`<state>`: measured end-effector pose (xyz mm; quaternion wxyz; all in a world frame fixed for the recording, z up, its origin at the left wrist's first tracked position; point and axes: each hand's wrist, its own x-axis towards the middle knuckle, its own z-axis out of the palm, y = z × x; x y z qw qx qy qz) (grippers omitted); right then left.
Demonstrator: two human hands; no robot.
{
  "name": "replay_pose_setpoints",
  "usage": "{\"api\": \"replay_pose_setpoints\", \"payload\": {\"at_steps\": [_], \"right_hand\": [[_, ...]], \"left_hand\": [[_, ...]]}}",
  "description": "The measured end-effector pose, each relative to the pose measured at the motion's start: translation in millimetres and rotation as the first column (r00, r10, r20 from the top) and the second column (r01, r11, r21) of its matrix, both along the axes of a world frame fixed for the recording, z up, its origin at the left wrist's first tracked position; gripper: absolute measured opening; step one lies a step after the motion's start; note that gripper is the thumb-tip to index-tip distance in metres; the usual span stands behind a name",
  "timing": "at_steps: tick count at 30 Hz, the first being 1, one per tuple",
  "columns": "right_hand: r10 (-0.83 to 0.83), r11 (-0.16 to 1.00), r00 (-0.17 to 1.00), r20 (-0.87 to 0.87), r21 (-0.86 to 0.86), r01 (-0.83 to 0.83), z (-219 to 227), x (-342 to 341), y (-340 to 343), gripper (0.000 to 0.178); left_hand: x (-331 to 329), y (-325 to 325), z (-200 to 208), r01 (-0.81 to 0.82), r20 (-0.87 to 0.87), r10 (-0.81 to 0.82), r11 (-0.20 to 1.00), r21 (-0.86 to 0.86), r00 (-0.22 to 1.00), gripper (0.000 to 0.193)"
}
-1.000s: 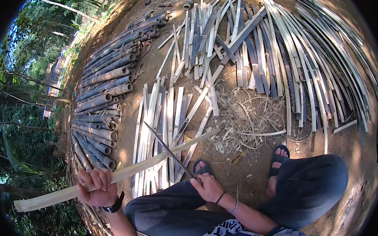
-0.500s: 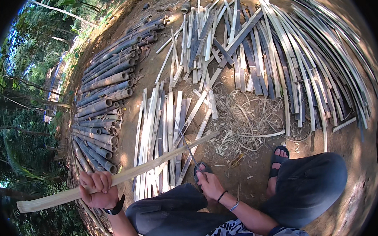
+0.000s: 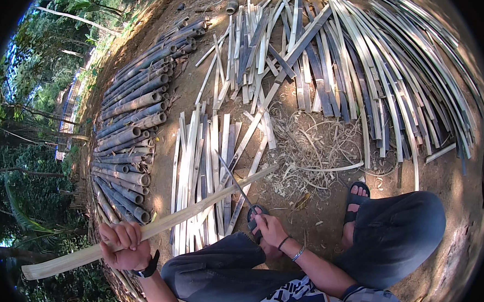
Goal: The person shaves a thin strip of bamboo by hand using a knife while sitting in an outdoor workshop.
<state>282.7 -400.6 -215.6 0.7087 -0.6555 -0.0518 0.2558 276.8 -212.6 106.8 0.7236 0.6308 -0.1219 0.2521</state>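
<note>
A long, pale bamboo strip [image 3: 189, 209] slants across in front of me, from the lower left up toward the middle. My left hand [image 3: 123, 247] is closed around it near its wide left end. In my right hand [image 3: 271, 232], the fingers wrap the handle of a long, thin-bladed knife [image 3: 230, 171], hiding most of the grip. The blade points up and to the left and crosses the strip near its far end. Whether the edge touches the strip, I cannot tell.
Split bamboo slats [image 3: 184, 186] lie just beyond the strip. A large fan of slats [image 3: 390, 93] covers the far right. Curly shavings [image 3: 313, 155] are heaped mid-ground. Uncut bamboo poles [image 3: 128, 120] are stacked at left. My sandalled feet [image 3: 356, 203] rest on bare earth.
The knife has tilted a little, its tip now slightly farther left across the strip. The strip's far end has shifted slightly left. Both hands keep their hold.
</note>
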Motion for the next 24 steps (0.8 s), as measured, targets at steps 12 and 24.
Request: {"api": "replay_pose_setpoints", "payload": {"at_steps": [12, 24], "right_hand": [[0.093, 0.991, 0.994, 0.051, -0.104, -0.087, 2, 4, -2, 0.046], [0.221, 0.975, 0.961, 0.166, -0.027, -0.220, 74, 9, -9, 0.047]], "left_hand": [[2, 1, 0, 0.004, 0.003, -0.003, 1.000, -0.010, 1.000, 0.031], [-4, 5, 1, -0.001, -0.013, 0.001, 1.000, -0.016, 1.000, 0.031]]}}
